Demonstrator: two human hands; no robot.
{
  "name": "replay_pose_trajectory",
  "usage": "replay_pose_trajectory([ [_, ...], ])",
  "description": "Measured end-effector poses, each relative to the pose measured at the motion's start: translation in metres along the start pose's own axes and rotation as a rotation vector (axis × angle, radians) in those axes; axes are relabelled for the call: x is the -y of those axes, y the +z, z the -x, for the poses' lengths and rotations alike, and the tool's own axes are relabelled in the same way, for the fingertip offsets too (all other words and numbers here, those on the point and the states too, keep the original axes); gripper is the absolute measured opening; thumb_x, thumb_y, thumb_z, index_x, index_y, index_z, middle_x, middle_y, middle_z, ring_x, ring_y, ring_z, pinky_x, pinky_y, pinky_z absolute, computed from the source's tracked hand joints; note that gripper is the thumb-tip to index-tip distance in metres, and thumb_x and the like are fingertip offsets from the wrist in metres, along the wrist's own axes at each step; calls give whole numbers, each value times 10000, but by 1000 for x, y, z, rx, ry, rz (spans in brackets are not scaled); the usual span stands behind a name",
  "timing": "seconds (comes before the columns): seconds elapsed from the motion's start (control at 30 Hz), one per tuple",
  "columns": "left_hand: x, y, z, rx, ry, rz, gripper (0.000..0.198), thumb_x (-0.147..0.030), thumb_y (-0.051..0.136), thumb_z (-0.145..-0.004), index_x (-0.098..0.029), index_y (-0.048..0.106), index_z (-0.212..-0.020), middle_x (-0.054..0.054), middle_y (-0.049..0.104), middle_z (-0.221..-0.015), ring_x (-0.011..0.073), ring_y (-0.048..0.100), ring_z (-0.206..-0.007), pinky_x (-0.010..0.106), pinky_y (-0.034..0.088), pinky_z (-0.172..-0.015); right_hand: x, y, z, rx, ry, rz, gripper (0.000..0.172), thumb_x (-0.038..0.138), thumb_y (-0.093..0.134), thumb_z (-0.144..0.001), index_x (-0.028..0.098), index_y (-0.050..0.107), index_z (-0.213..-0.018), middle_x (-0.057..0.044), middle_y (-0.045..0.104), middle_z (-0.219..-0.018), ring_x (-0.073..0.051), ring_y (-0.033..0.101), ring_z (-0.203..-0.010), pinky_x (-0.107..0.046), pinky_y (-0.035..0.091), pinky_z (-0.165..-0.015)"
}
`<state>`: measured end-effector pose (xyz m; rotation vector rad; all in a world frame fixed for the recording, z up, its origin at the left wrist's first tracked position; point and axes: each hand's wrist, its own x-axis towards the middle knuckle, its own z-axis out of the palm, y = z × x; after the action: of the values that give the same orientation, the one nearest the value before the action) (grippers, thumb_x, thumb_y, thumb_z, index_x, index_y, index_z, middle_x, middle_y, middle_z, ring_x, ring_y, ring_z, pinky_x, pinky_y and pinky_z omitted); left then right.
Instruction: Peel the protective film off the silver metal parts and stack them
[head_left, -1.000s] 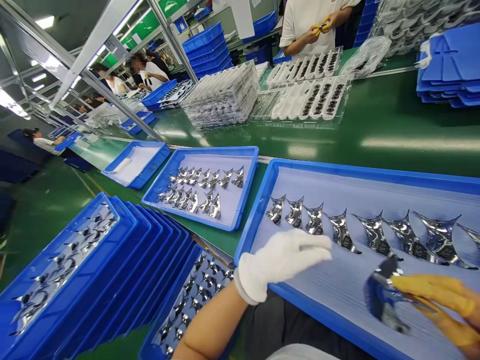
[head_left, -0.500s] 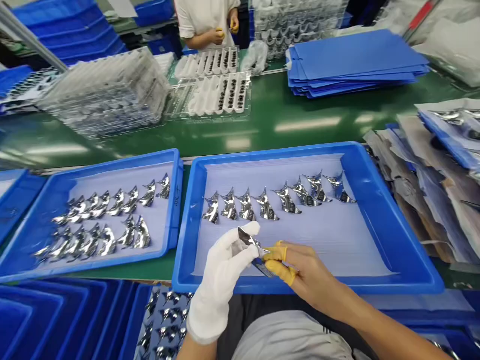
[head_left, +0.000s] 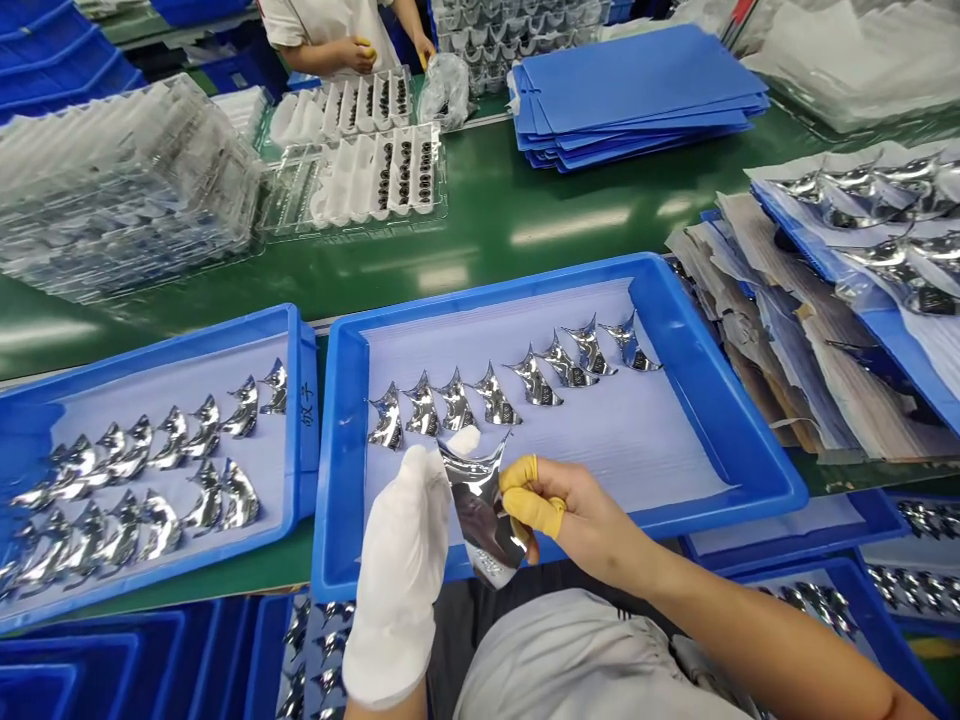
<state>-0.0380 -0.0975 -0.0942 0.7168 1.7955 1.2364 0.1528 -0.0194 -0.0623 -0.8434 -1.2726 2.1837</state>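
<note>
Chrome gleams on the curved part [head_left: 484,510], held over the six-o'clock rim of the blue tray [head_left: 750,440] in the head view. Each grip pinches an edge, the gloved left hand [head_left: 401,570] at nine and the cotted right hand [head_left: 577,520] at three, probably to spare the mirror face from prints. A row of like parts [head_left: 495,395] lies at twelve.

We see through a single camera worn on the head, facing forward and steeply down, past the person's shirt [head_left: 570,655], onto the green table [head_left: 525,225]. The left hand [head_left: 401,565] and right hand [head_left: 589,520], with the chrome piece [head_left: 480,500] between them, sit closest, low at centre; a co-worker's hand [head_left: 358,55] marks the far top edge.
</note>
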Motion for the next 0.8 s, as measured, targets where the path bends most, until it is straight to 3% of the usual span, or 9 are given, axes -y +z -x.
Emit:
replay_pose_trajectory([
  [0.1,-12,9,10,109,-63,24,449,-541,490,-932,-256,701,-1206,29,646,-1322,269,427,-1391,479,378,-1132,1,-1,-2,-26,17,-73,217,334,585,-897,171,510,-774,48,510,-610,-71,504,-504,-202,442,-529],
  [0.13,-20,14,12,174,-78,46,457,-522,569,-897,-271,663,-1267,37,647,-1320,293,462,-1363,486,423,-1099,1,-1,-2,-32,14,-81,223,337,591,-893,171,510,-769,49,508,-610,-69,502,-503,-202,442,-529],
  [0.2,-37,24,14,285,-92,80,650,-409,785,-747,-278,592,-1354,69,685,-1249,341,578,-1238,467,531,-986,1,-1,-2,-40,8,-85,227,341,603,-884,169,519,-763,48,507,-632,-65,498,-509,-200,449,-524],
  [0.27,-49,32,14,319,-89,129,816,-290,852,-672,-264,523,-1418,83,705,-1198,342,632,-1150,430,571,-921,1,0,-2,-40,-2,-83,222,339,612,-878,168,530,-762,39,509,-676,-63,492,-534,-196,461,-521],
  [0.3,-51,33,13,304,-90,171,798,-274,835,-695,-261,513,-1425,80,703,-1199,328,635,-1144,412,569,-921,2,1,-2,-31,-7,-82,219,334,613,-878,168,532,-760,34,511,-693,-64,491,-550,-193,465,-521],
  [0.47,-45,31,6,163,-95,332,385,-354,703,-828,-218,690,-1188,57,726,-1107,257,624,-1147,359,493,-1008,3,3,1,7,-5,-62,201,296,584,-894,163,527,-755,28,522,-699,-60,486,-572,-176,463,-526],
  [0.7,-46,35,3,106,-62,234,276,-448,698,-812,-202,741,-931,18,705,-800,210,661,-946,325,519,-937,2,4,2,-36,50,-114,172,282,593,-881,160,543,-770,59,518,-632,-57,521,-503,-191,461,-514],
  [0.8,-44,36,4,135,-54,249,226,-419,700,-818,-217,736,-913,4,690,-754,204,666,-950,321,514,-954,1,4,3,-36,60,-142,211,323,608,-886,165,537,-767,68,527,-595,-60,536,-473,-197,442,-510],
])
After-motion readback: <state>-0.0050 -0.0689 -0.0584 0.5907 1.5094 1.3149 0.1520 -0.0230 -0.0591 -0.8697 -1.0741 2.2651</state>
